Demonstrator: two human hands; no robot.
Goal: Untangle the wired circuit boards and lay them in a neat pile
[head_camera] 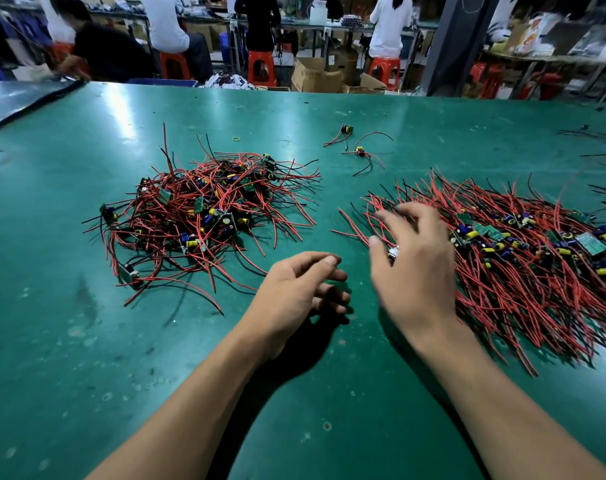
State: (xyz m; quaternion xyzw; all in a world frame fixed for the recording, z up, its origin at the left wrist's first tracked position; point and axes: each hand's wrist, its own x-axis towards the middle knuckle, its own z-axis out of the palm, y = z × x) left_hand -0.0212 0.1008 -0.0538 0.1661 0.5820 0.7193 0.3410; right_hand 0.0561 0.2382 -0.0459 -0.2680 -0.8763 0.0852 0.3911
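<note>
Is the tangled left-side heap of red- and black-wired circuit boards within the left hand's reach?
Probably yes: the left hand holds nothing, and only bare green table separates it from the tangled heap.

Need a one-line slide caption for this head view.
Right hand hovers over the aligned pile; left hand hangs loosely curled, empty, beside the tangled heap.

The right hand [415,265] is blurred; the pile [537,258] runs off-frame.

Two bare forearms come in from 6 o'clock, unsleeved to the frame edge; left hand [294,289] and right hand [412,271] show short fingernails.
</note>
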